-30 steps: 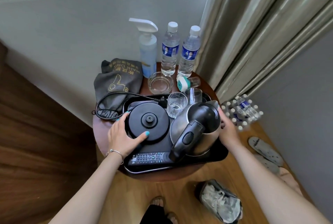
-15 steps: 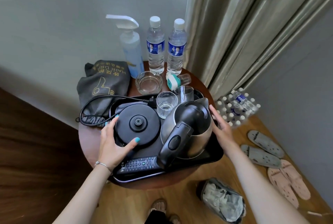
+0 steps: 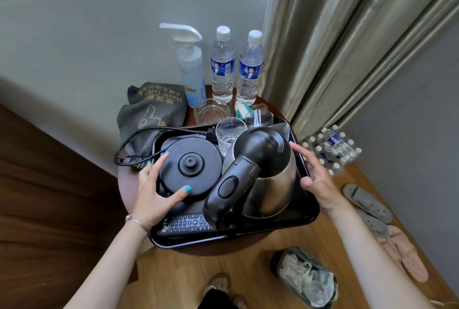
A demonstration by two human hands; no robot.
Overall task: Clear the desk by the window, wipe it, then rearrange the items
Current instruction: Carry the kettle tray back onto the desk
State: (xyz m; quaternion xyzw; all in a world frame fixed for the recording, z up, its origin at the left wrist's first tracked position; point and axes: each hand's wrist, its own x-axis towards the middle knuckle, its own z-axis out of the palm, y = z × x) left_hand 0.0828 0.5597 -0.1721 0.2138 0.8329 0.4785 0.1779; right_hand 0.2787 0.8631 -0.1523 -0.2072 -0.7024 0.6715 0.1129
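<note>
Your left hand [image 3: 155, 192] is on the black kettle base [image 3: 190, 162], fingers spread along its left rim and thumb lying on the near rim, so it's gripping the disc w/ a loose clamp. Your right hand [image 3: 316, 180] is apart from it, at the right edge of the black tray [image 3: 293, 224], fingers straight and open. It's just beside the steel kettle [image 3: 263, 174], but can't tell if it's touching the kettle wall or the tray rim (view is too oblique).

Between your hands: the kettle, tilted w/ its black handle toward you. Under your left wrist, at the tray's near edge, lies a remote [image 3: 185, 224]. Beyond the kettle base stands a drinking glass [image 3: 229, 138], a second glass [image 3: 258, 118] just right of it. The power cord [image 3: 139, 142] loops out past your left fingertips over a grey hair dryer bag [image 3: 151, 112].

Tray sits on the round wooden desk [image 3: 125, 184]. Further beyond your hands, off the tray: glass ashtray [image 3: 211, 111], spray bottle [image 3: 190, 70], two water bottles [image 3: 222, 65] side by side, and a small teal-and-white item [image 3: 241, 110] lying down.

On the floor right of your right hand: pack of water bottles [image 3: 330, 149] and slippers [image 3: 367, 202]. Near your right forearm, a lined bin [image 3: 306, 281].
</note>
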